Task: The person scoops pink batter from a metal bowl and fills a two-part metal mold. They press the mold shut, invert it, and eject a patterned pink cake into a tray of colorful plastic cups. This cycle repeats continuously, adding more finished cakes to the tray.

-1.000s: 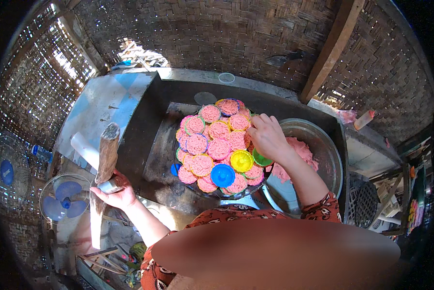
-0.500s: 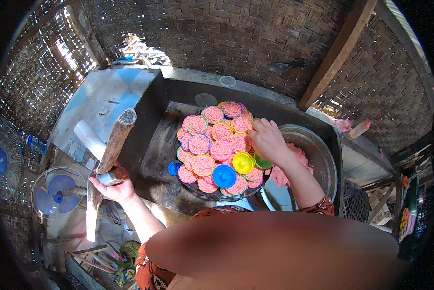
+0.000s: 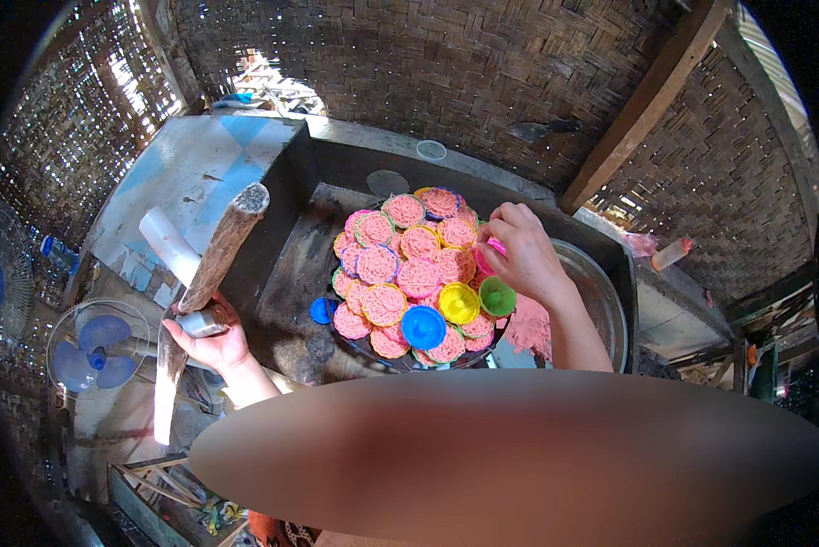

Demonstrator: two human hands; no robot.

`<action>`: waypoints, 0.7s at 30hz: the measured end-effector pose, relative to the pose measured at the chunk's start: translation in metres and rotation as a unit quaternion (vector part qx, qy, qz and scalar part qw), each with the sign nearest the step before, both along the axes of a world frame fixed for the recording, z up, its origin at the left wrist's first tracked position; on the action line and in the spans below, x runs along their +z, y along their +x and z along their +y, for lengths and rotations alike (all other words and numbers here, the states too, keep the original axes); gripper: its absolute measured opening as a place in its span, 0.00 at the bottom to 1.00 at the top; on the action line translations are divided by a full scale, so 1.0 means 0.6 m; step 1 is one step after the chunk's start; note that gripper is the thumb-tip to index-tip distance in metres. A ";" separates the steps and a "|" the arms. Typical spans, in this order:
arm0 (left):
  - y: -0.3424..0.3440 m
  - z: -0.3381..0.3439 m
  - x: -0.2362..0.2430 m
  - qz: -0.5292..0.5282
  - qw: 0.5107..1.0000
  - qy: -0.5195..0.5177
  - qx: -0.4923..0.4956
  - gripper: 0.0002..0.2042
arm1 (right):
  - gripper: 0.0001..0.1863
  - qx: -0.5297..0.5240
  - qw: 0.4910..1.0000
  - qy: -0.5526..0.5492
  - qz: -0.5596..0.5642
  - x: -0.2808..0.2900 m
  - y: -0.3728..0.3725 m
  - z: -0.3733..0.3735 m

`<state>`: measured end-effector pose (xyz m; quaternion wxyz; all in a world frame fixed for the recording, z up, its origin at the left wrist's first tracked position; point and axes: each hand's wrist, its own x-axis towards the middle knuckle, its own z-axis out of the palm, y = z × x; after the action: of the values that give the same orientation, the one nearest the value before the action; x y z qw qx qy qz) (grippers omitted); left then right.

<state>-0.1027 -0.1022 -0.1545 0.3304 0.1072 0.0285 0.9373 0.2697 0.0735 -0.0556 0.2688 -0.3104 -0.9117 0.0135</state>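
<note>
Woven bamboo walls (image 3: 382,82) all round, sun poking through the gaps. Right hand (image 3: 523,251): fingers bunched at a bright pink plastic cup (image 3: 494,258), on the right side of the pile; can't tell if they're gripping it or just touching. Left hand (image 3: 225,346) is wrapped round a metal cylinder (image 3: 201,321), palm up, probably to take the weight, since a rough wooden bar (image 3: 227,242) and a white tube (image 3: 169,242) stick up beside it. Next to the pink cup sit a green cup (image 3: 498,296), a yellow cup (image 3: 459,304) and a blue cup (image 3: 424,328), right on top of the pink stringy rosettes (image 3: 418,279), I'd guess to keep them handy. Pink dough (image 3: 530,330) lies just right of the pile, by the metal basin's (image 3: 621,319) rim, seemingly for easy reach. Blue-bladed fan (image 3: 99,351) off left.
</note>
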 end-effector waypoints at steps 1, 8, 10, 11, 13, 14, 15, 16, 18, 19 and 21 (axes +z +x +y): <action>-0.001 0.000 -0.001 -0.005 1.000 -0.004 0.005 0.15 | 0.05 0.001 1.000 -0.002 0.002 0.000 -0.001 -0.001; -0.007 0.002 -0.007 -0.006 1.000 -0.008 0.019 0.17 | 0.04 -0.013 0.998 -0.016 -0.059 -0.057 0.001 -0.001; -0.009 0.002 -0.008 0.004 1.000 -0.001 0.014 0.17 | 0.06 -0.016 0.998 -0.020 -0.059 -0.071 0.006 -0.003; -0.009 0.002 -0.007 0.003 1.000 -0.001 0.014 0.16 | 0.07 -0.018 0.998 -0.023 -0.058 -0.075 0.008 -0.006; -0.008 0.003 -0.004 0.001 1.000 0.001 0.014 0.16 | 0.09 -0.016 0.997 -0.029 -0.063 -0.075 0.023 -0.010; -0.008 0.000 -0.001 0.005 1.000 0.004 0.010 0.16 | 0.10 -0.016 0.997 -0.032 -0.064 -0.073 0.034 -0.013; -0.008 -0.002 0.000 0.008 1.000 0.008 0.004 0.16 | 0.11 -0.033 0.998 -0.044 -0.021 -0.067 0.049 -0.020; -0.008 -0.004 0.000 0.011 1.000 0.012 -0.003 0.16 | 0.11 -0.051 0.997 -0.056 0.022 -0.057 0.068 -0.028; -0.017 -0.008 -0.006 0.008 1.000 0.004 0.013 0.16 | 0.13 -0.103 0.989 -0.078 0.074 -0.053 0.121 -0.038; -0.022 -0.009 -0.011 0.006 1.000 0.001 0.019 0.16 | 0.13 -0.136 0.983 -0.088 0.082 -0.056 0.155 -0.041; -0.017 -0.003 -0.002 -0.018 0.999 -0.006 0.036 0.21 | 0.17 -0.240 0.962 -0.133 0.014 -0.109 0.230 -0.042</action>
<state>-0.1131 -0.1038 -0.1559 0.2974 0.0869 0.0317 0.9503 0.4075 0.0485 -0.1212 0.2331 -0.5527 -0.7967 0.0746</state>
